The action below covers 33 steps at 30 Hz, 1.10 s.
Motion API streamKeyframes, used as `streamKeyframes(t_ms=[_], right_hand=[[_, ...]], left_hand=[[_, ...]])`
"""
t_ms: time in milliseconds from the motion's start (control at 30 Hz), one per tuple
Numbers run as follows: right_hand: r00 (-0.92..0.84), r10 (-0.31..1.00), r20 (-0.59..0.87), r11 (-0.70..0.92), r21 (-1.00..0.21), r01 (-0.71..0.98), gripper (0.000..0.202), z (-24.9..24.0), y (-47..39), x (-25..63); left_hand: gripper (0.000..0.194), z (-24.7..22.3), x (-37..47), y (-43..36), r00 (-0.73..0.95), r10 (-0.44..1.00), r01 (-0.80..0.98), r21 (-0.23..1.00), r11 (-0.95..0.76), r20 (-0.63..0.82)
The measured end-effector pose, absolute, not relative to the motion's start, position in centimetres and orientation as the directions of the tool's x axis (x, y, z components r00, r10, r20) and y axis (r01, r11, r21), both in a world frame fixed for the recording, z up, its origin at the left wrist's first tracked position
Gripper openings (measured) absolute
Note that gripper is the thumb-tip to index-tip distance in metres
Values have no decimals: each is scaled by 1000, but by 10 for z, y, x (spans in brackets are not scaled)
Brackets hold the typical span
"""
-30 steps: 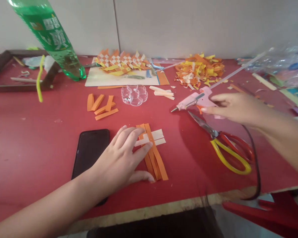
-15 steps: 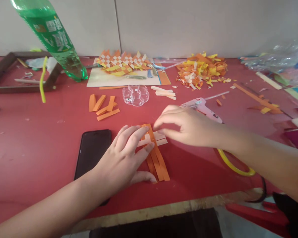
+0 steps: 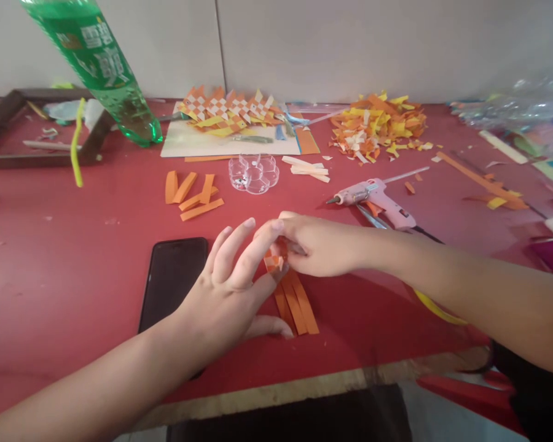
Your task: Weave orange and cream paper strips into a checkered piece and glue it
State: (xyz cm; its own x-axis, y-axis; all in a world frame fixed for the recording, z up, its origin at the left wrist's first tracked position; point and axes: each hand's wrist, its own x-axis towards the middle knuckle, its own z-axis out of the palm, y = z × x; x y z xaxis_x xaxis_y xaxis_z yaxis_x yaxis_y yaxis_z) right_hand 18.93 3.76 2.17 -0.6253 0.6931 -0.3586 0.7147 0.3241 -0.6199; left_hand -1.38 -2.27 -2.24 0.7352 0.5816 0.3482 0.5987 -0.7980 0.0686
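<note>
Between my hands lie orange paper strips [image 3: 300, 307] woven at their upper end with pale strips [image 3: 274, 263]. My left hand [image 3: 230, 282] is spread over the left side of the weave. Its index fingertip touches the woven part, the thumb rests by the strips' lower ends, and the other fingers are raised. Closed at the upper end, my right hand [image 3: 322, 245] pinches the orange strips there, its fingertips partly hidden. Most of the pale strips are covered by the hands.
Left of the weave lies a black phone [image 3: 172, 279]. A pink glue gun [image 3: 378, 199] rests behind my right forearm. Farther back are loose orange strips [image 3: 196, 196], a clear flower-shaped tray [image 3: 253, 174], paper scraps [image 3: 378, 126] and a tilted green bottle [image 3: 105, 67].
My right hand has moved left and down onto the weave and closed on its upper end. The left hand's upper fingers have lifted; its thumb stays near the lower ends.
</note>
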Motion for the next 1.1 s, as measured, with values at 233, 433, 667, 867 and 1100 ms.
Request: streamKeyframes(t_ms=[233,433,667,867,1100], right_hand=[[-739,629,-242,491,-613,618,24,20,45,195],[-770,628,-111,562,-619,548,19,14,48,208],[-784,620,-32,609,-610,507,20,10,42,214],[-818,573,43,668,-603,437,23,15,38,210],[-749,662,26,607,-605,515,18,9,41,215]], left_hand=[[70,-21,-14,-21,749,565,586,53,-809,347],[67,-21,-14,-20,754,549,565,71,-822,361],[71,-21,-13,-18,758,549,559,83,-825,351],[72,-19,-12,-17,765,547,559,73,-826,340],[68,-17,-12,-17,781,547,555,68,-829,302]])
